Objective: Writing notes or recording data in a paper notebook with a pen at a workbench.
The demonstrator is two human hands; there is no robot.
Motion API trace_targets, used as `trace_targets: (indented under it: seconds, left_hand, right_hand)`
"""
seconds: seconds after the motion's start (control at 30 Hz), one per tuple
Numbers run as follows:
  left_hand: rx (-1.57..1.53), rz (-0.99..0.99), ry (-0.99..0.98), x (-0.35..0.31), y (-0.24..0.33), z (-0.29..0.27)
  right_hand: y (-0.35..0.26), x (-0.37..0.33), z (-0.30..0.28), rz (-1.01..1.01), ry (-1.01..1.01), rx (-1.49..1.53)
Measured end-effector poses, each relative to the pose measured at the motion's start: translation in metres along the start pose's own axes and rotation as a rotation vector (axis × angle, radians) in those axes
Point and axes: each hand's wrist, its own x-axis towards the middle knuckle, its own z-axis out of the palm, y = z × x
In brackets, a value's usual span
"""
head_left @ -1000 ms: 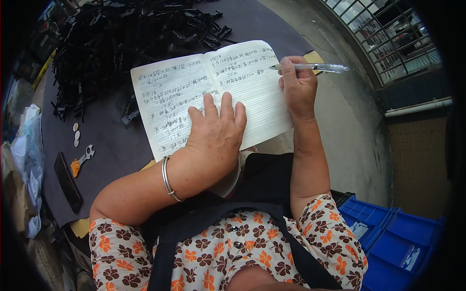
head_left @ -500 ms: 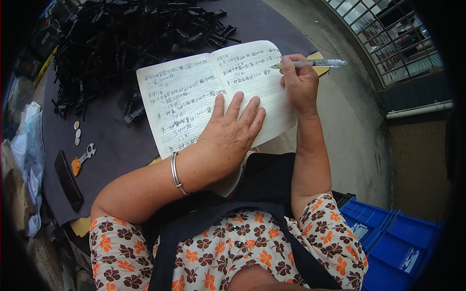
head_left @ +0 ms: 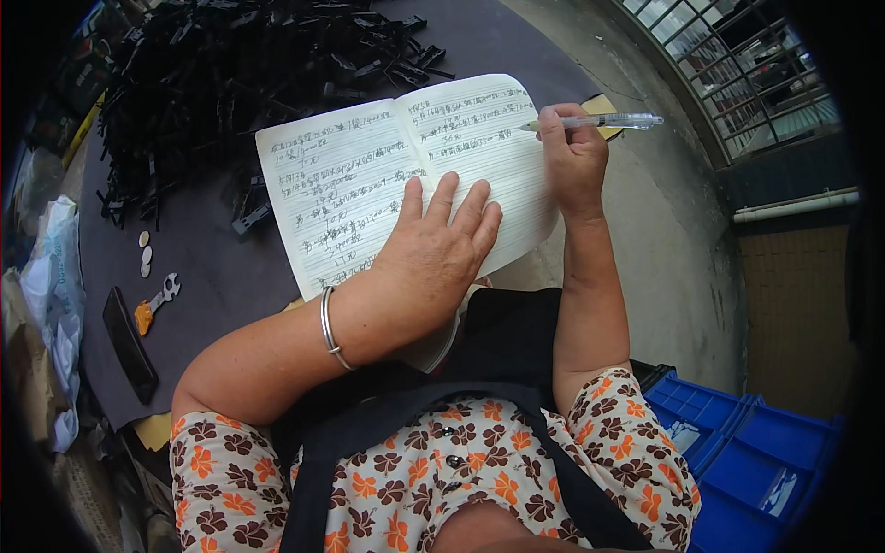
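An open lined notebook with handwriting on both pages lies over the edge of the dark tabletop in front of me. My left hand rests flat across its lower middle, fingers spread, holding nothing. A clear-barrelled pen is pinched in my right hand, over the right edge of the right page. The pen's tip points left, close to the end of the last written lines; whether it touches the paper I cannot tell.
A large heap of black plastic parts covers the table behind the notebook. At the left lie a dark phone-like slab, a small metal wrench with an orange end and several pale discs. Blue crates stand at lower right.
The notebook has shifted very slightly left, with my left hand still on it. My right hand and the pen have moved a little to the right.
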Motion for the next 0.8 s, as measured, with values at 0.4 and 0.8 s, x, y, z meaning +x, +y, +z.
trace_targets:
  seconds: [0.4,0.8]
  left_hand:
    - [0.012,-0.011,-0.014,0.0004,0.0009,0.0008]
    - [0.030,-0.002,0.015,0.0002,0.0016,0.0021]
  right_hand:
    - [0.0015,-0.0003,0.0015,-0.001,0.013,-0.024]
    - [0.0019,-0.0009,0.0002,-0.012,0.009,-0.050]
